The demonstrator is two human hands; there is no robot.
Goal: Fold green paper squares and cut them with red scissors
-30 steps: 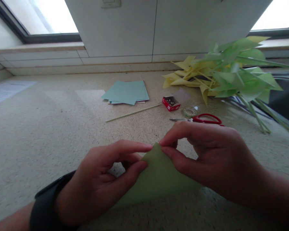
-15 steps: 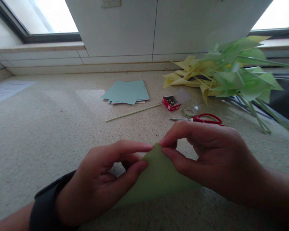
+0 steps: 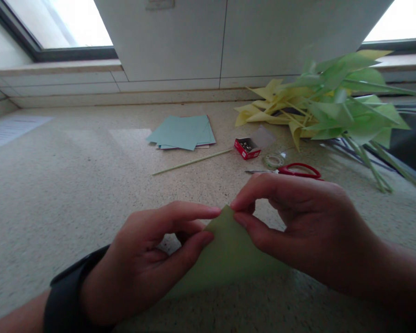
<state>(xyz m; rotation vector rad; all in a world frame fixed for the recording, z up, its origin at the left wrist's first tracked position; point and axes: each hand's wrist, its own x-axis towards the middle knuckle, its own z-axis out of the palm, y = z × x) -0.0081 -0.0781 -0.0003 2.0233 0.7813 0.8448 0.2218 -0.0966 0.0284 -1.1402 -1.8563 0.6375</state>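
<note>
A green sheet of paper [image 3: 232, 254], its top corner pointing away from me, is between my hands just above the counter. It looks folded into a triangle, its lower edge in shadow. My left hand [image 3: 152, 254], with a dark band at the wrist, pinches the sheet's left edge between thumb and fingers. On the other side, my right hand [image 3: 305, 226] pinches close to the top corner with thumb and forefinger. Both hands hide parts of the paper's sides. Just beyond my right hand lie red-handled scissors [image 3: 298, 170].
Beyond the hands lie a pale green stick [image 3: 192, 162], a stack of light blue paper [image 3: 180, 132], a small red box of metal pins [image 3: 247, 148] and a tape roll [image 3: 273, 160]. Yellow and green paper pinwheels [image 3: 346, 111] lie at right. A printed sheet [image 3: 14, 129] is far left.
Almost nothing differs. Both hands keep their pinch on the green paper, and the view has shifted very slightly.
</note>
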